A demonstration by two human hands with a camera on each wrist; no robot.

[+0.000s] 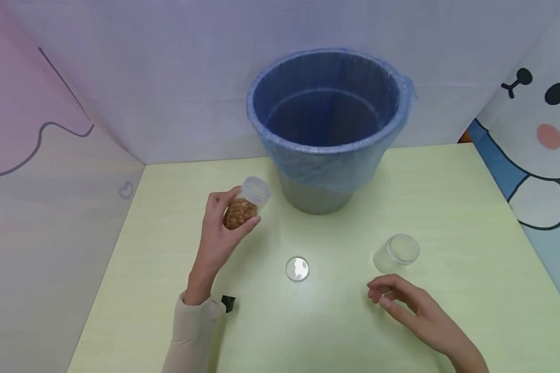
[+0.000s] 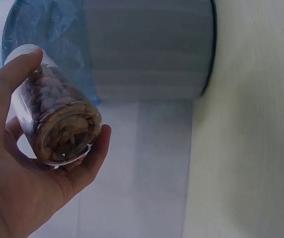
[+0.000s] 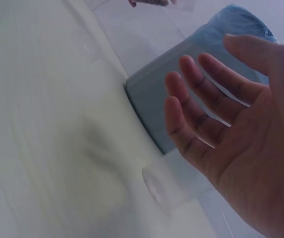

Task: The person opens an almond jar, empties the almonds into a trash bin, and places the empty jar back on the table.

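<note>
In the head view my left hand [image 1: 217,228] grips a clear jar of nuts [image 1: 240,211], raised over the table and tilted, its whitish top toward the bin. The left wrist view shows the jar's base [image 2: 70,136] packed with brown nuts, fingers and thumb wrapped around its sides. My right hand [image 1: 413,311] hovers over the table with nothing in it, fingers loosely bent. Just beyond its fingertips stands a clear empty jar [image 1: 385,259], seen also as a faint clear cylinder [image 3: 174,181] in the right wrist view. A round clear lid [image 1: 297,269] lies flat between the hands.
A large grey bin [image 1: 308,194] lined with a blue bag [image 1: 326,168] stands at the back of the pale table [image 1: 336,331]. Behind it hangs a light sheet [image 1: 168,77], with printed sheets at both sides. A small black piece [image 1: 228,303] shows beside the left sleeve.
</note>
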